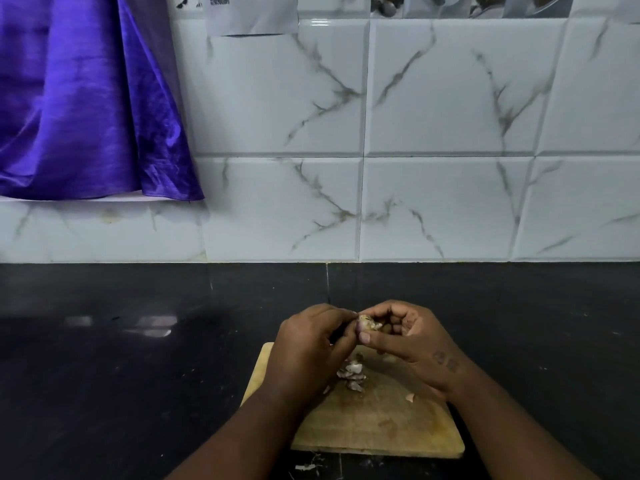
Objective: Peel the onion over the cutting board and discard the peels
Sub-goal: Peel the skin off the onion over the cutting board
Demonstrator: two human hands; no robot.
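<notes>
Holding the small onion [367, 325] between both hands, I have it raised above the far end of the wooden cutting board [381, 424]. My left hand [311, 344] is curled closed around its left side, and my right hand [412, 337] pinches it from the other side, thumb pressed to the near face. Both grips are closed on it, and only a pale, papery patch shows between my fingertips.

As I judge it, the main risk is the bulb slipping. It is small and rounded, and where the skin is off it is likely slick, so a hard tug on a strip could pop it out onto the dark counter [138, 375]. The skin looks thin and brittle and may tear into flakes rather than come away whole. Flakes that light drift: a few scraps [306, 466] already lie off the board by its near edge, while the main heap of peels [351, 372] sits under my hands and one stray piece [410, 397] lies to the right. On that glossy black stone, missed bits would be easy to overlook when clearing up. The board itself is scuffed and matte.
</notes>
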